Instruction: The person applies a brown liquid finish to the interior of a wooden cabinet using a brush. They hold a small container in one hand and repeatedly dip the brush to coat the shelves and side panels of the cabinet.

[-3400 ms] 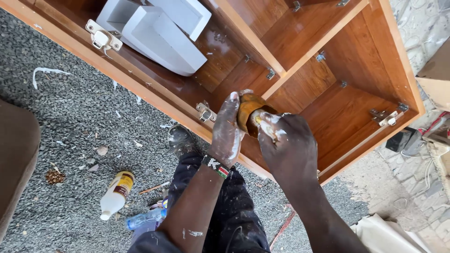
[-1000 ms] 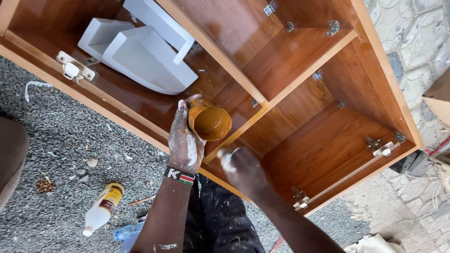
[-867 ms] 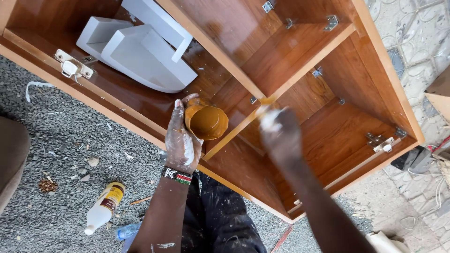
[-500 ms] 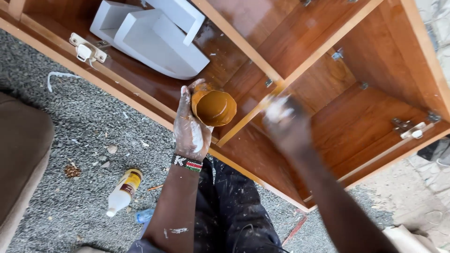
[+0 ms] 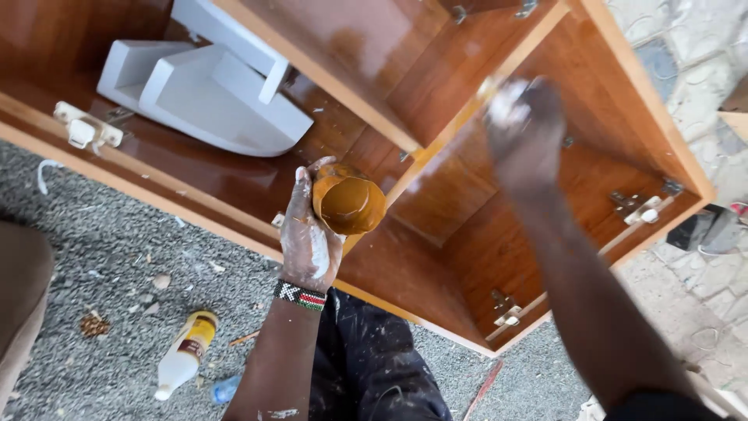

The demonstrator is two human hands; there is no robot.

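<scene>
Left hand [image 5: 310, 242] around brown-smeared tin [image 5: 348, 199]; white squeeze bottle [image 5: 185, 353], yellow label, on gravel.

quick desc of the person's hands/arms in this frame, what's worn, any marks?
Bare forearms, no sleeves or gloves. Left hand smeared with white paste, with a beaded striped wristband at the wrist. Right hand is motion-blurred, with a whitish patch on it.

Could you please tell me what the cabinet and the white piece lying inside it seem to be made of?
Cabinet: apparently wood or wood-grain board with a glossy varnish; grain and bright reflections show. White piece: probably painted board, matte, flat-sided with square edges.
</scene>
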